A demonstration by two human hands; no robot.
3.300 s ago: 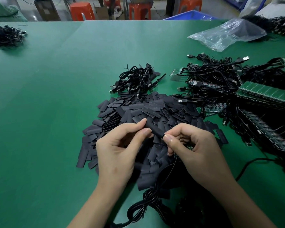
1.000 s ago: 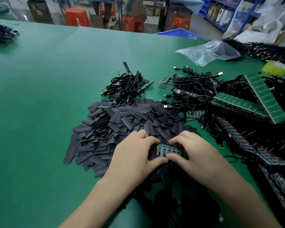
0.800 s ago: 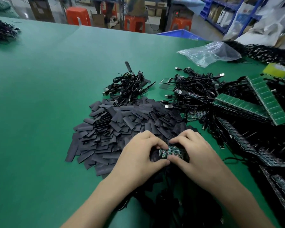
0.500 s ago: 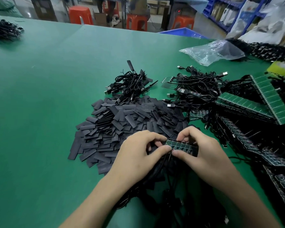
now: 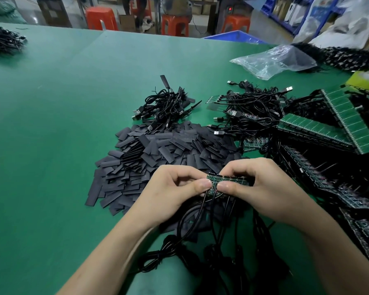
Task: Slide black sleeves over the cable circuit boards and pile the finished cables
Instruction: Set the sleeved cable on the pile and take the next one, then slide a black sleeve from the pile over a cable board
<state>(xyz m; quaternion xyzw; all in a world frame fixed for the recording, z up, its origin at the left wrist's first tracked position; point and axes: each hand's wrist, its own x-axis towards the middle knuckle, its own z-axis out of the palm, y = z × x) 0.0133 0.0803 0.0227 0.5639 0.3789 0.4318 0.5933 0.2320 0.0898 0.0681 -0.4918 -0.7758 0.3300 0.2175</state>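
Both left hand (image 5: pixel 168 194) and right hand (image 5: pixel 264 189) pinch a small green panel of cabled circuit boards (image 5: pixel 232 181) over the flat black sleeves (image 5: pixel 158 150); thumbs set close should snap one board off cleanly.

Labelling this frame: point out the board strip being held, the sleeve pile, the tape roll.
board strip (image 5: pixel 230 179), head view, green face near upper edge
sleeve pile (image 5: pixel 158 150), head view, middle of the black heap
tape roll (image 5: pixel 365 80), head view, yellow top face
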